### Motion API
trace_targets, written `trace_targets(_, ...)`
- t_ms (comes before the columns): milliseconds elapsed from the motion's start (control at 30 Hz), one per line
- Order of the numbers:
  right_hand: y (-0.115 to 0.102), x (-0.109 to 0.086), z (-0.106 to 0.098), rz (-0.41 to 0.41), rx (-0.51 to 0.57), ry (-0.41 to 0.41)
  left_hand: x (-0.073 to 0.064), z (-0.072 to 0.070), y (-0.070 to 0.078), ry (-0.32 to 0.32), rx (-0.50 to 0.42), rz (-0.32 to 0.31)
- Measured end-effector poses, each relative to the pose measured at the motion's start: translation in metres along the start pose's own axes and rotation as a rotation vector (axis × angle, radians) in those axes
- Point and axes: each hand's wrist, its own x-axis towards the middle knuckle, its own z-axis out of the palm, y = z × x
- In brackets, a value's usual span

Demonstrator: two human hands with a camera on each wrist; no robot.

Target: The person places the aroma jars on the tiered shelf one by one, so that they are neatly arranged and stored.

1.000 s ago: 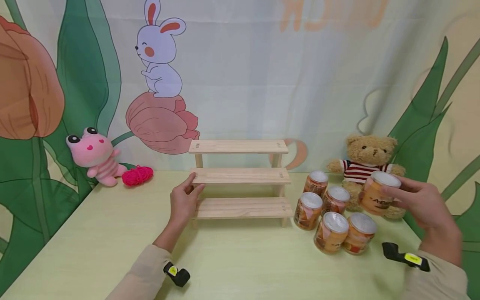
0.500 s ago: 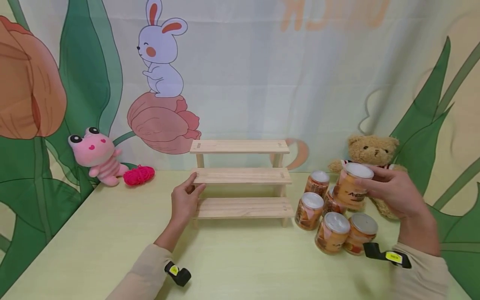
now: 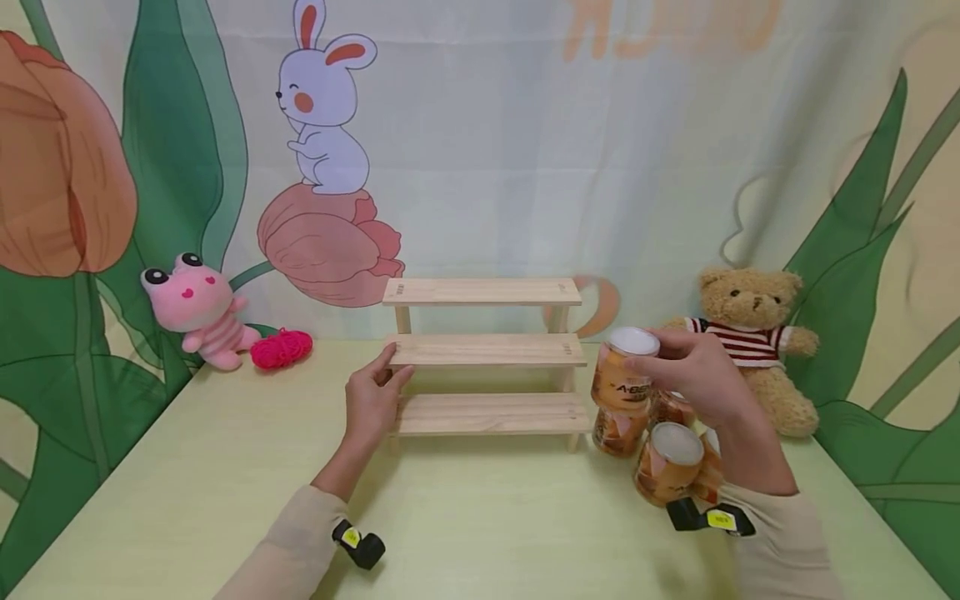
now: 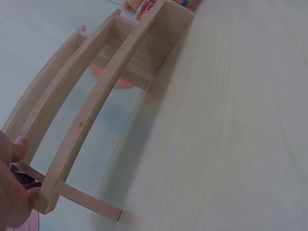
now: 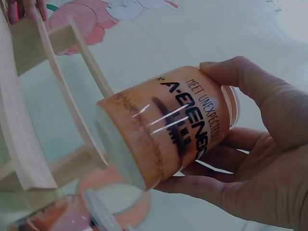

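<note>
- Gripping an orange can (image 3: 624, 377), the right hand (image 3: 701, 375) has its thumb on one side and bent fingers on the other, spread as wide as the can.
- The can is right of the wooden stand (image 3: 487, 350), in front of part of another can (image 3: 618, 433); whether they touch, nobody can tell.
- The left hand (image 3: 371, 402) pinches the stand's left end, its thumb and fingers close together.
- The held can reads "MEET UNEXPECTED" in small letters; its big black word starts "A-BE".
- The yellow sticker (image 3: 722, 520) by the right sleeve (image 3: 780, 533) has writing too tiny to read.
</note>
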Motion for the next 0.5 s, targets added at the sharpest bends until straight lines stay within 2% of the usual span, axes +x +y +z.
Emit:
trace_targets(233,-0.003,0.006,0.024,-0.077,0.106,-0.068,0.002,0.000,0.000,0.008,0.006,-0.001)
trace_targets(367,-0.012,0.008,0.039,-0.041,0.120,-0.057,0.002,0.000,0.001,0.005,-0.007,0.003)
trace_targets(500,-0.020,0.013,0.063,-0.002,0.139,-0.051,0.001,-0.003,0.000,-0.007,-0.015,0.001)
